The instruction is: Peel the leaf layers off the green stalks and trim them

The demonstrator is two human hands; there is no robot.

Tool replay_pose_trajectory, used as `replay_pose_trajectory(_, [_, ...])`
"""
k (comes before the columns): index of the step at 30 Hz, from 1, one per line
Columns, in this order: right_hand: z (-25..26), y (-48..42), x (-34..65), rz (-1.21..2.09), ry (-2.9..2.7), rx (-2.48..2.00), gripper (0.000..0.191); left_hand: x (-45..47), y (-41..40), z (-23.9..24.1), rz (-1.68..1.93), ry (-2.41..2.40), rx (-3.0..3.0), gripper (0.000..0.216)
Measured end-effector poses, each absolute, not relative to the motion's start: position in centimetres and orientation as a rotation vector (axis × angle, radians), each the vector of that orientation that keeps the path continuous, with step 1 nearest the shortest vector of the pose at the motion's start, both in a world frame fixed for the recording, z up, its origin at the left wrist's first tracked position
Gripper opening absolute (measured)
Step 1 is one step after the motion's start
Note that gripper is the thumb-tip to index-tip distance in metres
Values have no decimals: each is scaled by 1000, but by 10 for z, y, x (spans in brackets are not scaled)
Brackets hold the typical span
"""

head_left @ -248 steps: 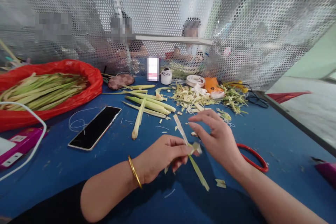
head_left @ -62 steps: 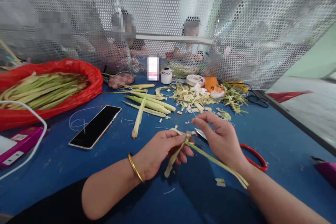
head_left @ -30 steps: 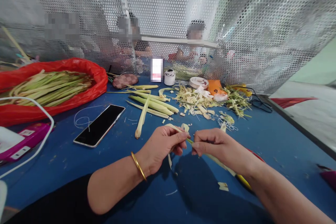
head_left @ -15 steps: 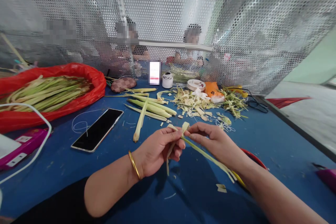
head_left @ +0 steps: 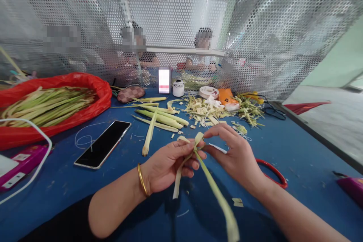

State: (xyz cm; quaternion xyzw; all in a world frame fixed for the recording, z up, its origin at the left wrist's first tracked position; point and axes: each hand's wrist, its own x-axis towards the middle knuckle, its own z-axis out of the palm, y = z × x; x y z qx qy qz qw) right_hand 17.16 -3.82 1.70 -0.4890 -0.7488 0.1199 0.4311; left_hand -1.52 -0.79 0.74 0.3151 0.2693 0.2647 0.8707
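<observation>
A pale green leaf strip (head_left: pixel 217 189), looped and crossed near its top, hangs between my hands above the blue table. My left hand (head_left: pixel 172 162), with a gold bangle at the wrist, pinches the crossing between thumb and fingers. My right hand (head_left: pixel 231 151) has its thumb and forefinger closed at the right side of the small upright loop. One long tail drops toward the front edge of the view; a shorter tail hangs below my left fingers. Under my right wrist lies a red curved handle (head_left: pixel 279 174), its other end hidden by my hand.
Left of my hands are a phone (head_left: pixel 103 143), a red bag (head_left: pixel 104 98) of leaf strips and a purple power strip (head_left: pixel 27 168). Cut leaves (head_left: pixel 161 117) lie ahead, beside a scrap heap (head_left: pixel 202 109) and a tape roll (head_left: pixel 209 92). A perforated metal screen (head_left: pixel 181 11) stands behind; people sit beyond it.
The long tail has swung from the right down toward the front and now shows its broad face. My right hand has turned slightly, its fingers more arched. The view has shifted a little.
</observation>
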Motion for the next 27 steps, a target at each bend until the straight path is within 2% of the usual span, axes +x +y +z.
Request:
replay_pose_trajectory(6, [19, -40, 174, 211, -1977, -1148, 7, -13, -7, 3, 627, 559, 664, 14])
replay_pose_trajectory(11, [13, -35, 173, 242, -2091, -1146, 17, -13, -7, 3, 585, 550, 646, 21])
replay_pose_trajectory(18, [3, -31, 169, -52, -2126, -1049, 22, -12, -12, 6, 571, 605, 704, 16])
replay_pose_trajectory(27, [-8, -27, 167, -138, -2100, -1027, 23, -9, -14, 3, 606, 659, 809, 18])
